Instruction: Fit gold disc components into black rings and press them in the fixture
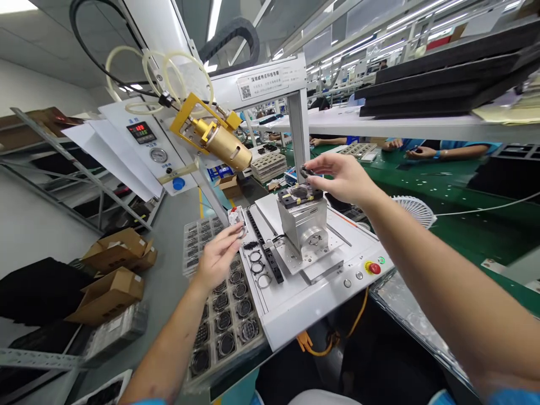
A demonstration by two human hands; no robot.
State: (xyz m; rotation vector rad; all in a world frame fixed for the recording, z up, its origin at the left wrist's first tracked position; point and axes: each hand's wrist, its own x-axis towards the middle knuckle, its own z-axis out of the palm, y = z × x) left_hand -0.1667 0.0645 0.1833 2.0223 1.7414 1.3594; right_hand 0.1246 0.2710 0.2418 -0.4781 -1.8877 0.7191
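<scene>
My right hand [343, 180] pinches a small dark round part [306, 172] between thumb and fingers. It is held just above a black fixture [300, 194] with yellow marks, which sits on a silver metal block [306, 225]. My left hand [217, 259] is at the left side of the machine bed, its thumb and fingers closed on a small light ring [242, 231], partly hidden by the fingertips. Beside it lies a small white tray [237, 216] with a red spot. Several loose rings [257, 267] lie in a row near a black slotted strip [273, 263].
A gold dispensing head [228, 147] hangs from the white gantry [270, 79]. Clear trays [213, 343] of round parts stand at the left. A red emergency button [374, 268] is on the machine's front edge. Co-workers' hands [422, 152] are across the green table [455, 208].
</scene>
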